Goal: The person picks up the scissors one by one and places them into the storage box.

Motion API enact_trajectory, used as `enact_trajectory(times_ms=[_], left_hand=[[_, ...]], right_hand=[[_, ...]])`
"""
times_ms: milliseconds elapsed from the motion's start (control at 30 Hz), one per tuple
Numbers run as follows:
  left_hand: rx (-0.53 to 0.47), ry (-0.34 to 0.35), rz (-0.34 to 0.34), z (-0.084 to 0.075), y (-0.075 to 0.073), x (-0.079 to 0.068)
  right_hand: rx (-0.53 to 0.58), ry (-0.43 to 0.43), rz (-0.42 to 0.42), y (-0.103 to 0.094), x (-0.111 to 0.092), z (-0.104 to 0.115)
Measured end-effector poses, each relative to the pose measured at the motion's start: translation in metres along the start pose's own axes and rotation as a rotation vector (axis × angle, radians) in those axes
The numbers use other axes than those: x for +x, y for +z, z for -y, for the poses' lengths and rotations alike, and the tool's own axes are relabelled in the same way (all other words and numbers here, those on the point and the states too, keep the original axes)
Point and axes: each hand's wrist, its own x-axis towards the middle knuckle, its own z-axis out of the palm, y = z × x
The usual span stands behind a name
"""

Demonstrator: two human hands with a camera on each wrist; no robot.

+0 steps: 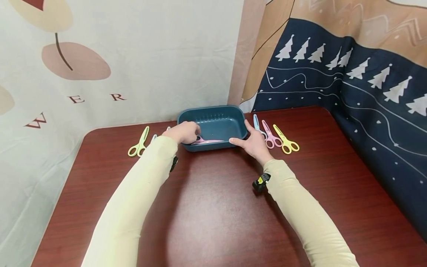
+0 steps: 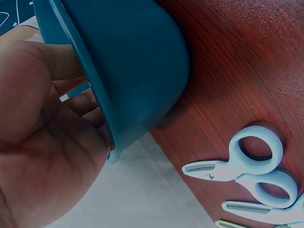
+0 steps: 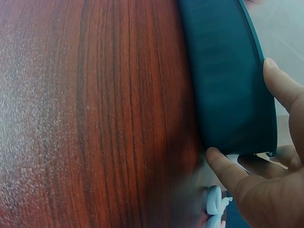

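A dark teal plastic basket (image 1: pixel 217 147) stands at the back of the table. My left hand (image 1: pixel 183 132) reaches over its left end, with curled fingers inside at the handle end of pink scissors (image 1: pixel 213 141), which lie along the basket's front side. In the left wrist view the basket wall (image 2: pixel 137 61) hides the fingertips and the scissors, so the pinch is only partly visible. At the other end, my right hand (image 1: pixel 255 144) holds the basket's right corner. Its thumb (image 3: pixel 275 71) rests on the rim, and other fingers lie against the end wall.
Right of the basket lie blue scissors (image 1: pixel 256 122), pink scissors (image 1: pixel 269 134) and yellow scissors (image 1: pixel 283 138). Left of it are light green scissors (image 1: pixel 143 137) and light blue scissors (image 2: pixel 256 166), partly behind my left arm in the head view. A cloth backdrop (image 1: pixel 160 66) hangs behind the table.
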Motion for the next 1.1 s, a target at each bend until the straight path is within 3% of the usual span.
enact_trajectory(times_ms=[667,1100], left_hand=[[-0.11,0.084,-0.085,0.004,-0.004,-0.014],[-0.083,0.151,-0.168,0.009,0.002,-0.027]], right_hand=[[-0.024,-0.033,-0.003,-0.004,0.002,0.001],[-0.02,-0.016,0.0,-0.002,0.001,-0.002]])
